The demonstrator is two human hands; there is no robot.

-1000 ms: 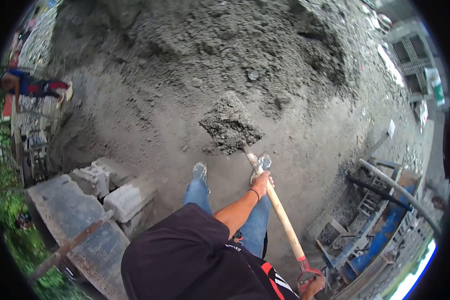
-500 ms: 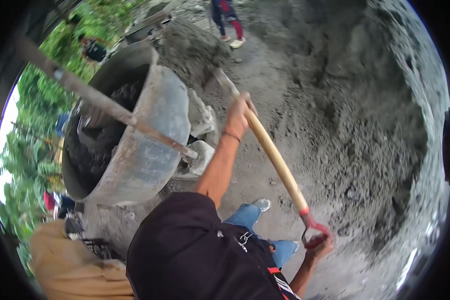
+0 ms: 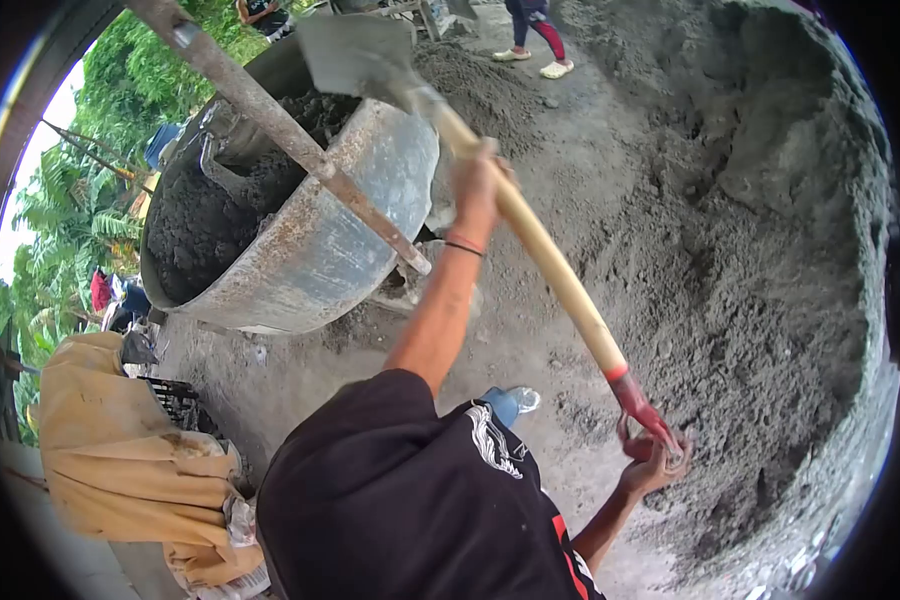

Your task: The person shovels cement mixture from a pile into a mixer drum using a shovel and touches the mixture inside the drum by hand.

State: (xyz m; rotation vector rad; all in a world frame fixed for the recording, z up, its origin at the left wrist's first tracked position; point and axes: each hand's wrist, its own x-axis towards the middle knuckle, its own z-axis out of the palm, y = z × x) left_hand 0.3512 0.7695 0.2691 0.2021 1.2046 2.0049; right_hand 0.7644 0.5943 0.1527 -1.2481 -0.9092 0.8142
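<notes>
A shovel with a pale wooden shaft and a red D-shaped grip runs diagonally across the view. My left hand is wrapped around the shaft near the blade. Down at the other end, my right hand is closed on the red grip. The grey blade, blurred, is raised by the upper rim of a large metal mixer drum. Dark, lumpy wet mix lies inside the drum. Whether the blade carries anything, I cannot tell.
A rusty metal bar crosses the drum's mouth. Grey sand spreads along the right, with another pile behind the drum. A person's legs stand at the top. A tan cover drapes something at lower left.
The shovel blade has swung up and left, from the pile beside the drum to the drum's rim. Both hands have kept their hold. The view has shifted, showing the drum lower and farther right.
</notes>
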